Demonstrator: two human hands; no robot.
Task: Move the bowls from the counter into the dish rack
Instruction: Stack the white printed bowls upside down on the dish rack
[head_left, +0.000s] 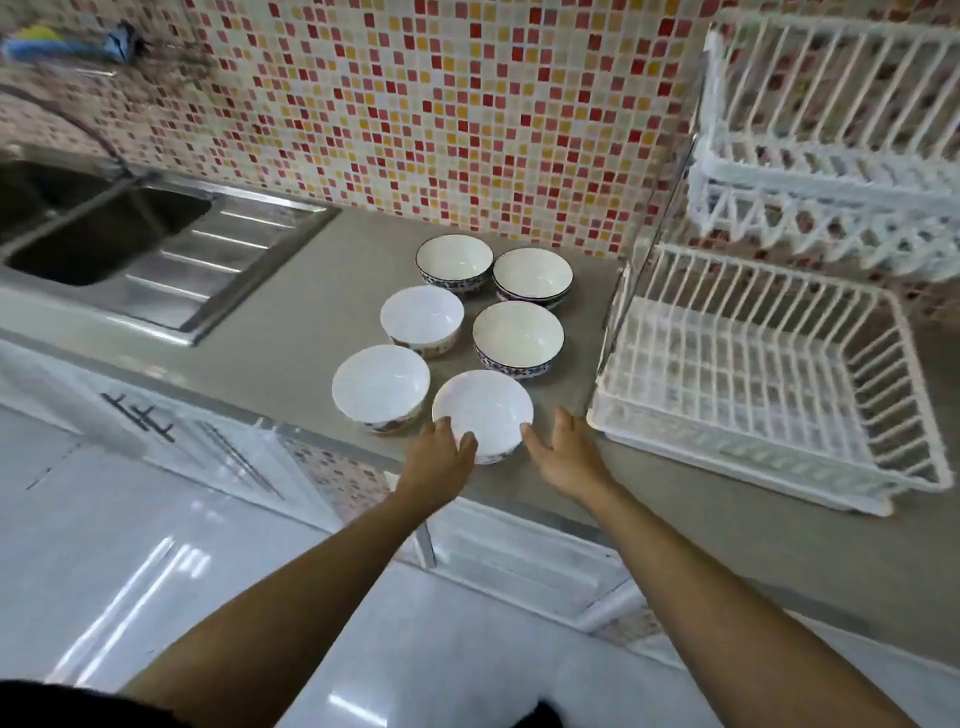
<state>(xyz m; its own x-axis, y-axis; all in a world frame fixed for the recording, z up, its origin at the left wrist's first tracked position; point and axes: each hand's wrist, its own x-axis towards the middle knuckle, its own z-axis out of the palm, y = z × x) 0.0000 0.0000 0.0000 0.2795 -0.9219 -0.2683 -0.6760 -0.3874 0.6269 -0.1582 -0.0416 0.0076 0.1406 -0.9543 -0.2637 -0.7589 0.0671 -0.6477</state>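
Several white bowls stand upright in two rows on the grey counter (291, 332). The nearest bowl (483, 408) sits by the counter's front edge. My left hand (439, 457) touches its left rim, thumb on the near edge. My right hand (563, 452) is flat and open, fingertips at the bowl's right side. The bowl rests on the counter. Beside it on the left is another white bowl (381, 387). Farther back are dark-patterned bowls (518, 335), (532, 275), (454, 260) and a white one (422, 317). The white two-tier dish rack (753, 374) stands to the right, with nothing in it.
A steel sink (104, 228) with a ribbed drainboard lies at the left. A mosaic tile wall (441, 114) backs the counter. The rack's upper tier (831, 124) hangs over the lower basket. Glossy white floor tiles lie below the counter's edge.
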